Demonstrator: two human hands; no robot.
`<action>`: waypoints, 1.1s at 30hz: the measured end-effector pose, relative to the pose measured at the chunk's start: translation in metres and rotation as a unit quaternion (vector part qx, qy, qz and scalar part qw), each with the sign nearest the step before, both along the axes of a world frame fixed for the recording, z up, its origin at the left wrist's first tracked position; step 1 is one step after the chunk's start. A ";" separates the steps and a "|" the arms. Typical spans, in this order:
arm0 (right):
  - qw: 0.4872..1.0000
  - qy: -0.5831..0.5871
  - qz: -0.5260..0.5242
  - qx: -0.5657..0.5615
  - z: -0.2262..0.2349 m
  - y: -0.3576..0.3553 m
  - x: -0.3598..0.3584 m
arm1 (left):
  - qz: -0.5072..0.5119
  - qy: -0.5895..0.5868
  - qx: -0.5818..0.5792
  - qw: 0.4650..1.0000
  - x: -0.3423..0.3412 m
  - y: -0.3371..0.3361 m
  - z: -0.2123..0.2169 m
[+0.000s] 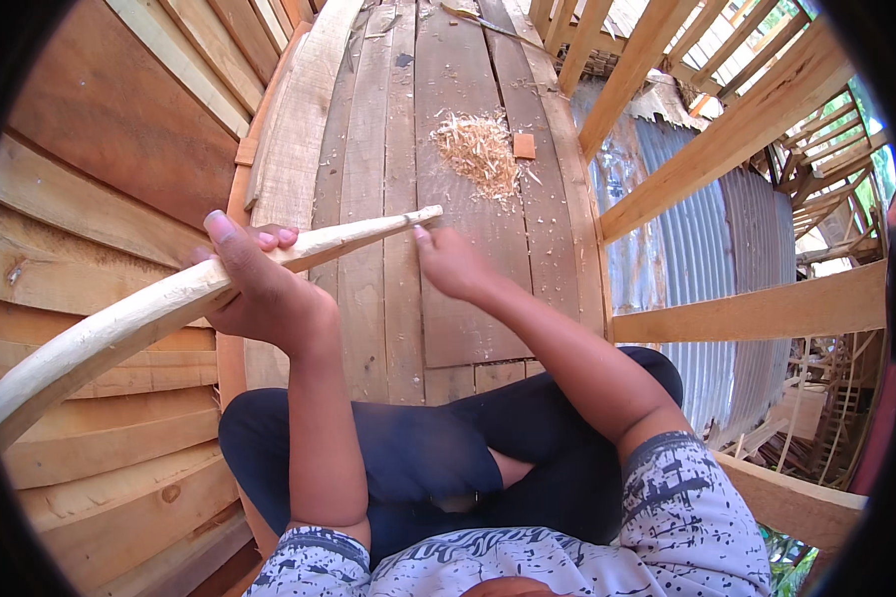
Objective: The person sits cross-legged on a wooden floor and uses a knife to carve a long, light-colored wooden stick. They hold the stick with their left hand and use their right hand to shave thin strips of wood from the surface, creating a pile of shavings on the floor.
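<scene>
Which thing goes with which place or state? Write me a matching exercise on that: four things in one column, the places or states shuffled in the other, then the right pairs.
Things
1. wooden pole
2. wood shavings
3. small square piece
4. corrugated metal sheets

Places or states
A. beyond the wooden railing, at the right
B. orange-brown, lying at the right side of a heap
C. held in the left hand
D. heaped loosely on the floor

Pairs: 1-C, 2-D, 3-B, 4-A
</scene>
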State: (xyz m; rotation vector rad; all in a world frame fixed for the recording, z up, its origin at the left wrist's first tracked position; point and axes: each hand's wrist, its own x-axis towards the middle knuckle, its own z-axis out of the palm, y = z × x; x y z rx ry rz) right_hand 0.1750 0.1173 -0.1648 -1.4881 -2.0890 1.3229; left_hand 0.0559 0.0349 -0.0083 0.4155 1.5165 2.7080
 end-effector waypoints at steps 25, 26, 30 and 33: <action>0.997 -0.040 -0.023 -0.056 -0.034 0.010 0.017 | -0.036 0.051 0.007 0.998 -0.006 0.001 -0.007; 0.997 -0.060 -0.008 -0.052 -0.019 0.004 0.012 | -0.027 0.048 0.005 0.998 -0.007 0.001 -0.005; 0.994 0.071 0.073 0.046 -0.011 0.005 0.010 | -0.008 0.023 -0.007 1.000 -0.006 -0.005 -0.002; 0.996 -0.020 -0.050 -0.072 -0.050 0.030 0.036 | -0.075 0.044 -0.013 0.996 -0.009 -0.002 -0.009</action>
